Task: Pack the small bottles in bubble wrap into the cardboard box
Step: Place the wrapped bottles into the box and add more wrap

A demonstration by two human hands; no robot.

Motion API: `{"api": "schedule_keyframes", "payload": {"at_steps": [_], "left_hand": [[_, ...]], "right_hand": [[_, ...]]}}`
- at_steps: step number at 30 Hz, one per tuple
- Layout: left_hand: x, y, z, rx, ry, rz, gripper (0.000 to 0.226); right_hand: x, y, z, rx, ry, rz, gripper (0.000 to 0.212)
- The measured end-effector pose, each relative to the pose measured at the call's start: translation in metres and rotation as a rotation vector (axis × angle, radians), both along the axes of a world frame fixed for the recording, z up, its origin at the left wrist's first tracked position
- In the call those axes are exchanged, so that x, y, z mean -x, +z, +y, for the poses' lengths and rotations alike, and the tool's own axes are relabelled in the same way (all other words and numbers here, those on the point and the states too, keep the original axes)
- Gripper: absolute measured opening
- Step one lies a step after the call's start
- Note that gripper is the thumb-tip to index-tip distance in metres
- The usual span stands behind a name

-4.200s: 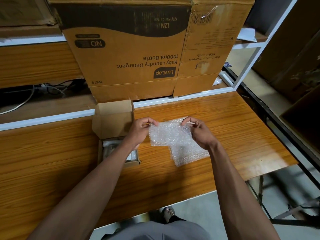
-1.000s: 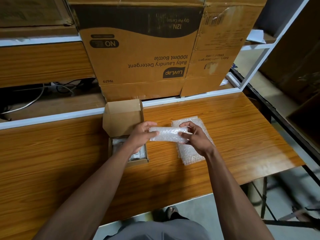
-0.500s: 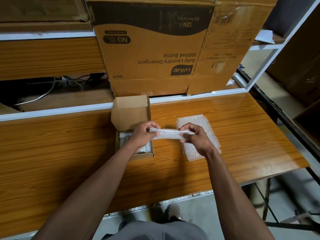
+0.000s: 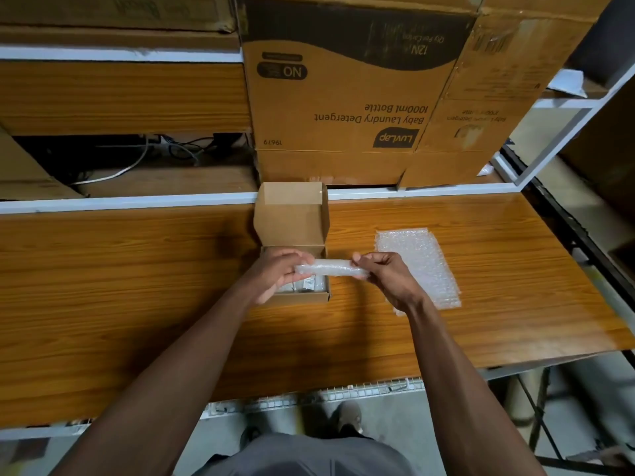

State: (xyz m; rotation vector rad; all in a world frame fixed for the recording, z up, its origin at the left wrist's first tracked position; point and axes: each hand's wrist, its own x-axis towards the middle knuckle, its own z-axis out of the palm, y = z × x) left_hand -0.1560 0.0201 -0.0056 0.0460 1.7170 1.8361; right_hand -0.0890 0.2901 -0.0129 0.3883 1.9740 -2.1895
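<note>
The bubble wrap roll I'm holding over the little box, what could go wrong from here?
The bubble wrap roll is held only at its ends by the left hand and right hand, so it may unroll. The cardboard box already holds items, so fit could be tight.

1. The large brown corrugated cardboard carton (image 4: 343,108) on the shelf behind the table stands upside down, so all its print reads inverted.
2. On its front face, in dark letters: "Baby Laundry Detergent" and, on a second line, "1000ml Bottle".
3. A dark badge on the same face carries the brand "LuvLap".
4. Near the left edge of that face stands the number "19679".
5. A dark oval at the left shows "NO"; the smaller oval by it is too small to read.
6. In the dark band: "12N" and "Qty Per Carton", faint.
7. The carton's side face repeats the product text, too blurred to read; a barcode there shows no legible digits.
8. The label on a small item (image 4: 308,284) inside the small open brown cardboard box (image 4: 292,218) is illegible.
</note>
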Motion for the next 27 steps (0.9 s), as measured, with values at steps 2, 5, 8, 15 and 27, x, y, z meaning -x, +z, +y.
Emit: {"api": "schedule_keyframes", "payload": {"at_steps": [2, 5, 8, 15, 27], "left_hand": [[-0.002, -0.002, -0.01, 0.068, -0.006, 0.069, 0.018], [-0.004, -0.004, -0.026, 0.184, -0.031, 0.184, 0.023], [-0.003, -0.009, -0.041, 0.238, -0.09, 0.224, 0.043], [-0.007, -0.02, -0.057, 0.646, -0.259, 0.513, 0.033], [-0.001, -0.04, -0.053, 0.825, -0.262, 0.659, 0.024]], "right_hand": [[0.003, -0.002, -0.012, -0.099, 0.035, 0.04, 0.036], [0.01, -0.002, -0.029, -0.212, 0.081, 0.056, 0.025], [0.014, 0.004, -0.045, -0.303, 0.226, 0.03, 0.04], [0.022, -0.006, -0.081, -0.797, 0.462, 0.1, 0.03], [0.039, -0.027, -0.094, -1.076, 0.505, 0.087, 0.024]]}}
